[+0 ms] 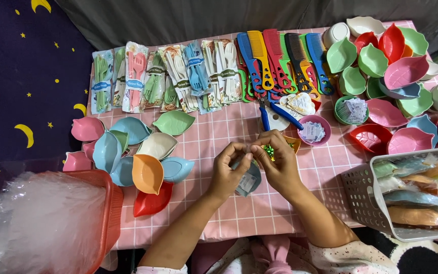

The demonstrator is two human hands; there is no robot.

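— Where the pink checked surface (198, 147) is concerned, what do the two hands hold?

— Item one: small grey packet (249, 180), held between both hands at the centre, hanging below the fingertips with its long axis running up and down in the view. Left hand (227, 170) pinches its upper edge, fingers narrow; right hand (278, 163) is pinched shut at the same edge, and both are equally near.

— And around them?

— Blue-handled pliers (276, 112), one, just beyond the right hand. Combs (280, 63), about seven, in a row at the far edge. Wrapped cutlery sets (168, 76), roughly nine. Leaf-shaped dishes (145, 155), about eleven on the left; a larger heap on the right, uncounted. White basket (363, 203) of filled packets, one. Red basket (110, 213), one.
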